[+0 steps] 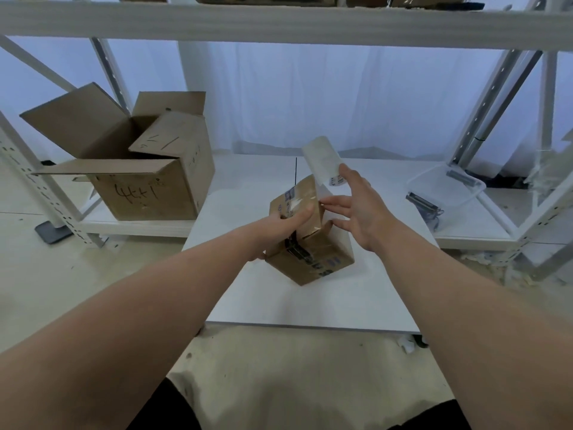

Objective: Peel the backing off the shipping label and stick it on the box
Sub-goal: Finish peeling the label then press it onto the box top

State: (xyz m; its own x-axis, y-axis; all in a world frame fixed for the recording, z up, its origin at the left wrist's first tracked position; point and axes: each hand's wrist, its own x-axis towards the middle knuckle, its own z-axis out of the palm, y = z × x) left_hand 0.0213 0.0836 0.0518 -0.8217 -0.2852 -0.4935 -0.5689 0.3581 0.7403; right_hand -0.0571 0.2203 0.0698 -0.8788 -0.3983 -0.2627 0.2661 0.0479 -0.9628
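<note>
We note handwriting on the near face of the big carton [145, 193], reading roughly "4t+1" in dark marker, with loose pen strokes on one of its raised flaps; we cannot make the rest out. The box [310, 252] carries dark printed lettering along its near lower face and a small bluish sticker on its upper flap, both too blurred to read. The label [322, 162] shows small print at its lower end, illegible. Count: two cardboard boxes, one label, one clear tub [449, 190] on the right, two hands. The box sits tilted on the white board [310, 305], in the middle of the scene, with the big carton well apart to its far left on the low shelf [139, 226]. The left hand [279, 226] grips the box from the left, thumb laid over the top flap, remaining fingers hidden behind it. The right hand [356, 209] pinches the label's lower end at its upper fingertips, the remaining fingers spread and reaching toward the box flap, close to it. The label stands up and away from those fingers, curled at its far end, above and just beyond the box, not touching it.
</note>
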